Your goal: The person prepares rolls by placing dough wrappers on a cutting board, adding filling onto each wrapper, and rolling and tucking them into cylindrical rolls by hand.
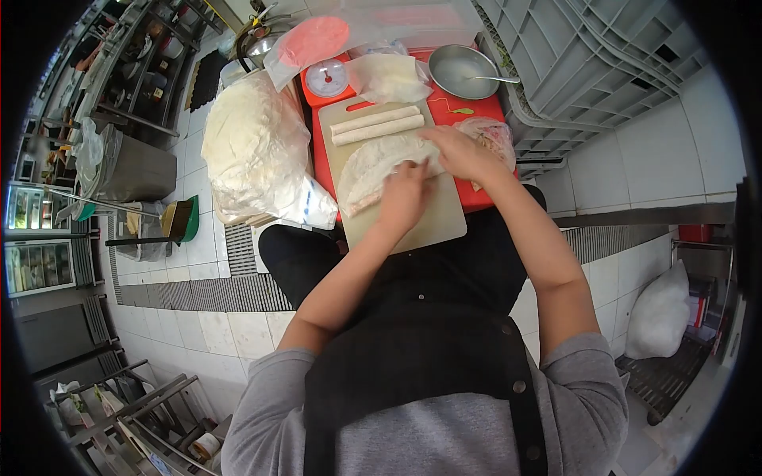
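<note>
On a pale cutting board (432,226) lies a white sheet of dough or wrapper (377,163), with pinkish filling along its near edge. My left hand (405,194) is bent over that near edge, its fingers curled and slightly blurred; what they grip is hard to make out. At the sheet's right end, my right hand (468,155) has its fingers together on the edge. Two white rolls (377,125) lie side by side at the far part of the board.
A large bag of white sheets (254,143) stands left of the board. Behind are a red scale (326,78), a plastic packet (389,78) and a metal bowl (463,71) with a spoon. A bag of filling (486,136) lies right, near grey crates (587,63).
</note>
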### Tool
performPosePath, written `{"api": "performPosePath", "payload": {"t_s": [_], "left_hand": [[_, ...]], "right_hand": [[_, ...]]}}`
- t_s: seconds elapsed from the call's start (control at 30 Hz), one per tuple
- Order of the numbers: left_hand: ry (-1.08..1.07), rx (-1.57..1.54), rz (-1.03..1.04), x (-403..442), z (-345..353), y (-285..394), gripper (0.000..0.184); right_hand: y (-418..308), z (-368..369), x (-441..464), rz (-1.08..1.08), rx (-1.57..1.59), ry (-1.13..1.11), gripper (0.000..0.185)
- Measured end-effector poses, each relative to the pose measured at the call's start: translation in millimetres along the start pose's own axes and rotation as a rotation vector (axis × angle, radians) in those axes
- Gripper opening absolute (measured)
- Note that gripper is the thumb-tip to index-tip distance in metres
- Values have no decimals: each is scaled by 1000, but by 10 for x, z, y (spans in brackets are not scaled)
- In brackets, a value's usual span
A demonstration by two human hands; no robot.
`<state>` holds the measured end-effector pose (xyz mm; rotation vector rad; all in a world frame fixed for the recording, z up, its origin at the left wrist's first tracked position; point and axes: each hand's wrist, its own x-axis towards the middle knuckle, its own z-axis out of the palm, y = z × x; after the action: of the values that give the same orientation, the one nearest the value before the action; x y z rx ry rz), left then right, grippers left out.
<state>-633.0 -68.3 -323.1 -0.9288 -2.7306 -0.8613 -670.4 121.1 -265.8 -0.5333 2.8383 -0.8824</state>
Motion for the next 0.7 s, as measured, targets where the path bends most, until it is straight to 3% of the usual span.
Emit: {"api": "performPosePath", "payload": {"t_s": [0.03,0.07,0.23,0.33,0.4,0.6,0.7], "left_hand": [[28,-25,-83,-91,-89,-118,38],[54,-52,-168,-188,-156,-216,37],[31,45,-188,-564,-268,-443,33],[60,30,-108,-626,-333,-485,38],[3,-284,-217,-640,-454,-608,45],[-9,-75,-93,-822,-514,-632,53],[-85,-175,-141,-786,-549,-740,53]], "right_hand": [[22,101,-10,-161,-54,109,59],[35,219,-15,-157,-51,112,59],[-218,684,77,-235,-61,-188,36],[-303,852,154,-240,-161,-179,37],[-329,856,166,-224,-153,-186,39],[-508,797,134,-201,-178,-309,48],[-473,748,117,-191,-168,-295,48]]}}
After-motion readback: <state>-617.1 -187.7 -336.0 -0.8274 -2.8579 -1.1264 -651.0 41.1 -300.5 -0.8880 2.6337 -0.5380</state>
